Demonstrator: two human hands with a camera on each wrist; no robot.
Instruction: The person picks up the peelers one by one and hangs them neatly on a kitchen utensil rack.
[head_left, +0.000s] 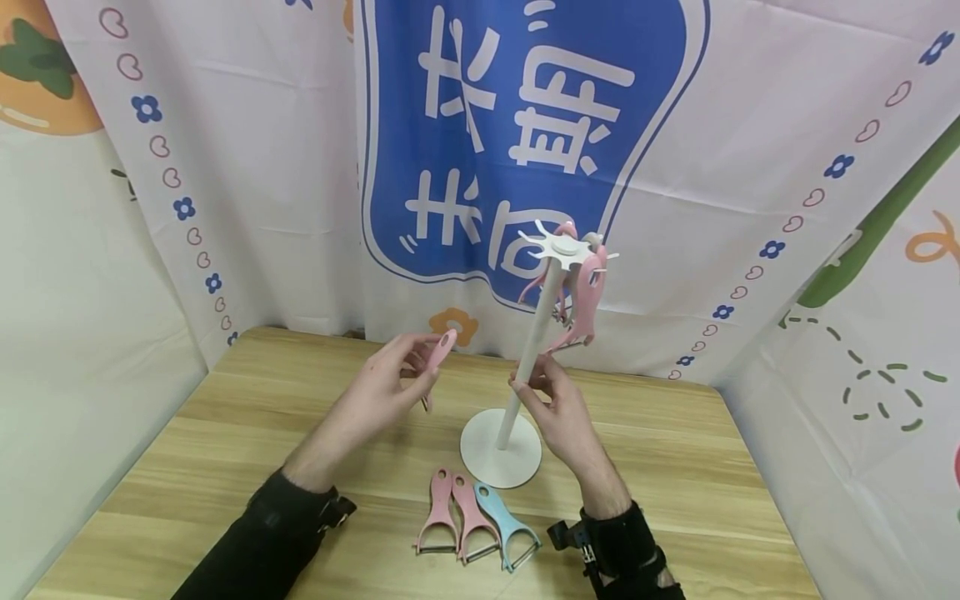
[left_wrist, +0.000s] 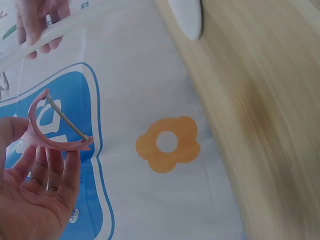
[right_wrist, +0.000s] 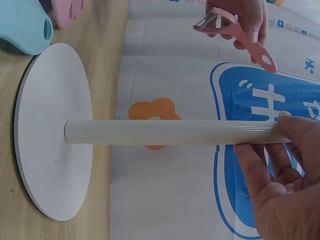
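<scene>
1. Head view: your left hand point(head_left: 384, 377) has its grip on a pink peeler point(head_left: 442, 350), thumb and fingers closed about it. The peeler is off the counter point(head_left: 667, 475), left of the white pole point(head_left: 536, 321) and apart from it. Long axis: steep, holed handle end uppermost and leaning toward the pole, blade end down.
2. Head view, cont.: your right hand point(head_left: 558, 408) grasps the pole below the hooked top point(head_left: 564, 247). Key relation: the hooked top lies up and to the right of your left grip. Your right hand is the nearer one to it, but its fingers are taken up with the pole. Pink peelers point(head_left: 588, 296) hang at the top's right and rear. Two more pink peelers point(head_left: 467, 500) and a blue peeler point(head_left: 501, 513) lie in front of the round base point(head_left: 480, 458), handles toward it.
3. Left wrist view: thumb on one side of the held peeler, fingers on the other; its curved fork and blade are exposed. The holed end cannot be made out here.
4. Right wrist view: your right thumb and fingers pinch the pole, well above the base. Across from it, the held peeler slants, hole end toward the pole. Hooks out of frame.
</scene>
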